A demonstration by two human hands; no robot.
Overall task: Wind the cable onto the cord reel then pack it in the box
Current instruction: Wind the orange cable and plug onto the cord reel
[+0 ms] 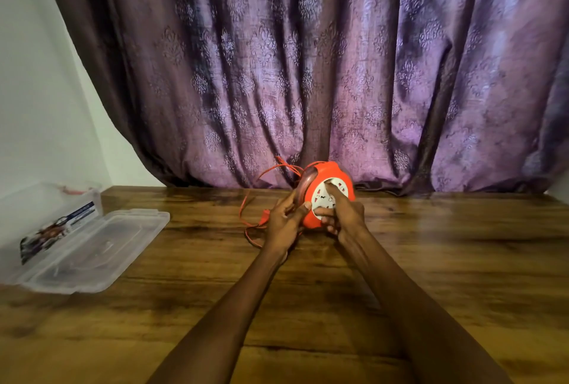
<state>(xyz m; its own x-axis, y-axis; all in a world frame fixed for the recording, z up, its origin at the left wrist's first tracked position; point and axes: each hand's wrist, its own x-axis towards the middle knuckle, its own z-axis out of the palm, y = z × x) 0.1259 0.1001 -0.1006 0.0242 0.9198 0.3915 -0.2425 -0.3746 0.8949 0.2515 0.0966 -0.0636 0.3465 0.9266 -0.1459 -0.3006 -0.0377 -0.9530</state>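
Observation:
An orange cord reel (331,172) with a white socket face stands on edge near the far middle of the wooden table (431,245). My left hand (284,223) grips its left rim, thumb on the orange edge. My right hand (343,212) holds the white face, one finger reaching up across it. The reel's left side is blurred. Loose orange cable (255,199) loops out to the left of the reel and lies on the table behind my left hand. A clear plastic box (46,217) stands open at the far left, its lid (101,248) lying flat beside it.
A purple patterned curtain (308,69) hangs right behind the table's far edge. A white wall (37,91) is at the left. The box carries a printed label on its side.

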